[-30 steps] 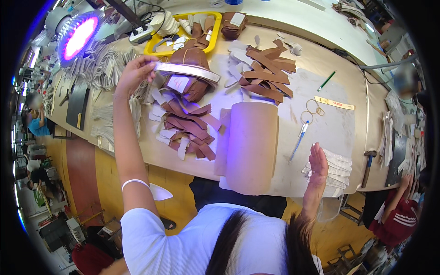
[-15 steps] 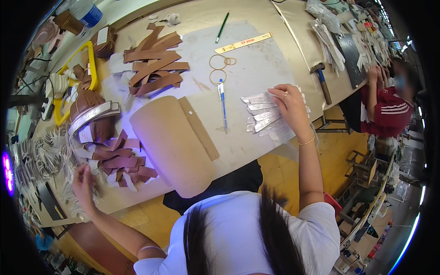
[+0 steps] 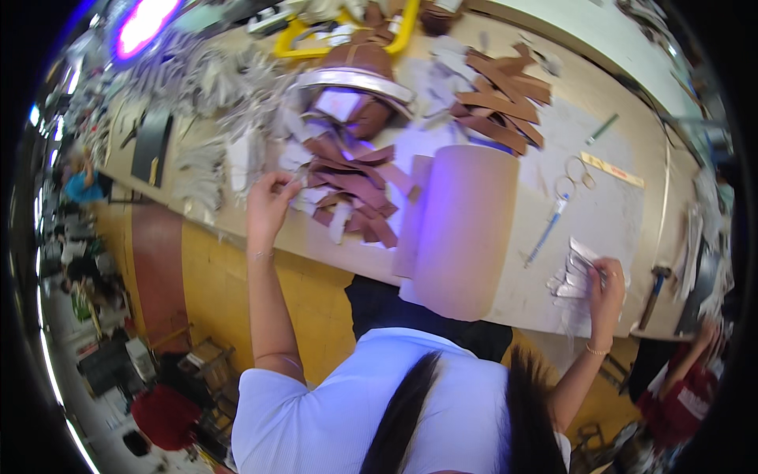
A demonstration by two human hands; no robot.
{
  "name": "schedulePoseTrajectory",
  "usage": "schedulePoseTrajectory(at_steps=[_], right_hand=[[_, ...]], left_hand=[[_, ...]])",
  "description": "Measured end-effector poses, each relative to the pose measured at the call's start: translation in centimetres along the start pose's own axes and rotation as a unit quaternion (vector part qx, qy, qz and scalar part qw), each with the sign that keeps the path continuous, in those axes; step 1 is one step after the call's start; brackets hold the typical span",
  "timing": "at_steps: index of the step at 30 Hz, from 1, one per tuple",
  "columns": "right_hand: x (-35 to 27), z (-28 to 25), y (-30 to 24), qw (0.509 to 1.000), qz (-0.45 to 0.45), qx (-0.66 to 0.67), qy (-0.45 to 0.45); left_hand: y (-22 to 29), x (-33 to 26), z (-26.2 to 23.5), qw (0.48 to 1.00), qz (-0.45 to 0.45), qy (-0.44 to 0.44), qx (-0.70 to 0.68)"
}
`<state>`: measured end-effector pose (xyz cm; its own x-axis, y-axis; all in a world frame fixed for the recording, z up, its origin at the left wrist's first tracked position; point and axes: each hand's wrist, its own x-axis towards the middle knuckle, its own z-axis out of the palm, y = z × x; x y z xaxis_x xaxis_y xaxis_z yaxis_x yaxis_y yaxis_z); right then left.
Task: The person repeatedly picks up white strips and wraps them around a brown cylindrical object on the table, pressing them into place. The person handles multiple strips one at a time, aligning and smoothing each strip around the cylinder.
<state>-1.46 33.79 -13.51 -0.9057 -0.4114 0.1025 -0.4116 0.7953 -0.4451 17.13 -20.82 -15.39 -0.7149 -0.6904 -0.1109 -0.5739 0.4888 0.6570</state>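
My left hand [image 3: 271,207] is over the table's near edge at the left, fingers curled together at the tips. Whatever they pinch is too small and blurred to name. Just right of it lies a heap of brown strips [image 3: 355,186] with pale ends. Loose white strips [image 3: 241,162] spread behind and left of that hand. On the right, my right hand [image 3: 606,288] has thumb and fingers closed at the right end of some fanned silver strips [image 3: 575,272]. Between my hands lies a curved tan sheet [image 3: 466,237], its near end over the table edge.
More brown strips [image 3: 505,95] lie farther back. A blue pen [image 3: 547,229], rubber bands [image 3: 580,175], a yellow ruler [image 3: 612,169] and a green pencil [image 3: 602,130] are right of the sheet. A hammer [image 3: 654,296] lies at far right, near a person in red [image 3: 683,387]. A yellow frame [image 3: 407,28] stands behind.
My view has swung to the left, so the table appears turned. My left hand has come to the left edge of the brown heap. My right hand stays at the silver strips.
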Motion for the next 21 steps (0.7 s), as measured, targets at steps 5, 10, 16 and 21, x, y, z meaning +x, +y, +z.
schedulePoseTrajectory(at_steps=[5, 10, 16, 21], right_hand=[[0.2, -1.4, 0.5, 0.993, 0.098, 0.068, 0.007], [0.9, -3.0, -0.3, 0.989, 0.084, 0.094, 0.072], [0.8, -2.7, -1.2, 0.981, 0.055, 0.152, 0.111], [0.5, -2.5, -1.5, 0.977, 0.058, 0.177, 0.104]], left_hand=[[3.2, -0.5, -1.2, 0.986, -0.046, 0.024, -0.156], [5.2, 0.0, -2.0, 0.984, -0.068, -0.019, -0.164], [2.8, 1.0, -0.7, 0.961, -0.068, -0.023, -0.268], [3.8, 0.6, -0.3, 0.982, -0.061, 0.0, -0.18]])
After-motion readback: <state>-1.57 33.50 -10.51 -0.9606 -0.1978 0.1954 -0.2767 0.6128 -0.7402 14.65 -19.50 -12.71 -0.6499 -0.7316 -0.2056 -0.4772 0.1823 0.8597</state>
